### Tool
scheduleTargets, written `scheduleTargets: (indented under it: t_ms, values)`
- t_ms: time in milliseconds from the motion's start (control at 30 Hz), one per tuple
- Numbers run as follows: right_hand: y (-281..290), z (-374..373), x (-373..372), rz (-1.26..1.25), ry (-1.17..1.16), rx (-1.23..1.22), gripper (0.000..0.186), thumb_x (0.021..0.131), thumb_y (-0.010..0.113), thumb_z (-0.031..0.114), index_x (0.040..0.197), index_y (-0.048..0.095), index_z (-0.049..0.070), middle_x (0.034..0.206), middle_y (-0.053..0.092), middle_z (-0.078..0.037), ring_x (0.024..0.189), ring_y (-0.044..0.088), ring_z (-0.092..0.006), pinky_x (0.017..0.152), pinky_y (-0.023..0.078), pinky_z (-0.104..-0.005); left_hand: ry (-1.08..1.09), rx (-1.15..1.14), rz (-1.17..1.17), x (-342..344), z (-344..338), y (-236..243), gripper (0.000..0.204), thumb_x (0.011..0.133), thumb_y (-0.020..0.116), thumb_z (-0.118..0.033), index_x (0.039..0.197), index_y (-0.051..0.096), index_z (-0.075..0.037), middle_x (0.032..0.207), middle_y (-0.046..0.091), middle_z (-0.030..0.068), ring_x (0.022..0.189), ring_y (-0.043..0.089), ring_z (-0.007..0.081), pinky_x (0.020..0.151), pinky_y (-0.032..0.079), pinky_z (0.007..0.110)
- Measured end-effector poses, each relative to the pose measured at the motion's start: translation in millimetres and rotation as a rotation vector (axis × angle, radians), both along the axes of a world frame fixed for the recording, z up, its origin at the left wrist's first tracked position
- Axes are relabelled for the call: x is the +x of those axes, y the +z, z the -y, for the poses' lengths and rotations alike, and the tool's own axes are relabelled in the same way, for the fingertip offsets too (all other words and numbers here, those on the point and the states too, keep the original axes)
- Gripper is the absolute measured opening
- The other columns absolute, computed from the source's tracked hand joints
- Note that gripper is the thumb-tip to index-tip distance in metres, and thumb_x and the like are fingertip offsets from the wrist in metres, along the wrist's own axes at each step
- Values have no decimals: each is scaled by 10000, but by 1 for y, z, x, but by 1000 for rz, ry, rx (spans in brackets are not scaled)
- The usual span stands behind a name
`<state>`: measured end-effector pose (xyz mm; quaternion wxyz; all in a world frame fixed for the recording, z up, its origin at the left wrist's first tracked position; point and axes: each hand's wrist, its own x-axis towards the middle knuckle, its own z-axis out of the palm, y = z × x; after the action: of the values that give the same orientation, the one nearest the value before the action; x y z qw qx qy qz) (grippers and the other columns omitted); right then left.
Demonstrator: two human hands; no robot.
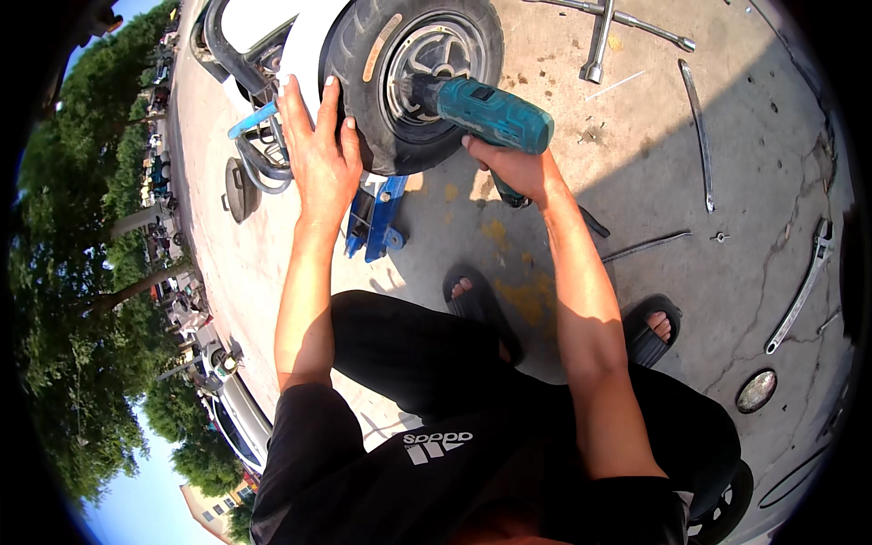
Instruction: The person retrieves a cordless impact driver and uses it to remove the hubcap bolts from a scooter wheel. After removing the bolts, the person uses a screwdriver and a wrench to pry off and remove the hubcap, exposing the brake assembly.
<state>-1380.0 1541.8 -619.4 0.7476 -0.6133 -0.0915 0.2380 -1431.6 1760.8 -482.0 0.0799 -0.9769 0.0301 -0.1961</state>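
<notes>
My right hand (516,170) is wrapped round the handle of a teal cordless impact wrench (501,113). The tool's dark nose points left into the hub of a small black-tyred wheel (350,62), so the fastener it meets is hidden. On the wheel's left side, my left hand (320,168) lies with fingers stretched and spread against the tyre and the edge of a white fender (304,50). A blue jack (372,218) stands just below the wheel.
Around me on the concrete lie a cross-shaped lug wrench (601,41), a tyre lever (698,136), a thin dark bar (647,244), an adjustable wrench (801,289) and an oval metal piece (757,391). A black lid-like part (240,191) sits left of my left hand.
</notes>
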Motion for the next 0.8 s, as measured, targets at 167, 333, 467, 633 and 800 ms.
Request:
scheduleTargets:
  t_ms: [167,333,467,633,800]
  values:
    - [-2,-3,-2,36,-37,44,385,841,748,154,1207,677,57,1115,738,-78,1021,687,-166,905,540,-336,-41,0,13,4,-1,2,518,928,628,-107,1436,529,-97,1608,226,276,1460,258,512,1180,261,560]
    - [7,-2,-5,12,-40,-8,316,844,747,148,1138,694,43,971,743,-62,876,690,-148,798,553,-328,-25,3,20,3,7,5,578,882,722,-150,1423,529,-83,1597,249,276,1476,257,478,1182,265,537]
    - [9,-2,-5,-108,4,43,177,859,736,134,1008,693,48,755,674,-21,666,616,-111,635,511,-306,-10,21,34,3,9,5,627,831,785,-177,1399,540,-72,1587,268,280,1470,270,473,1181,269,533]
    - [11,-1,-9,-96,-4,42,72,881,721,114,912,682,62,699,633,-3,632,585,-102,613,489,-300,-33,29,51,7,9,5,645,805,804,-170,1384,541,-60,1587,271,275,1461,284,473,1176,279,534]
    - [6,-3,-10,-77,-25,83,162,857,743,157,955,689,39,687,645,-15,604,591,-103,572,485,-304,-73,12,56,10,12,6,628,796,797,-131,1369,550,-67,1570,318,256,1446,316,458,1171,288,532]
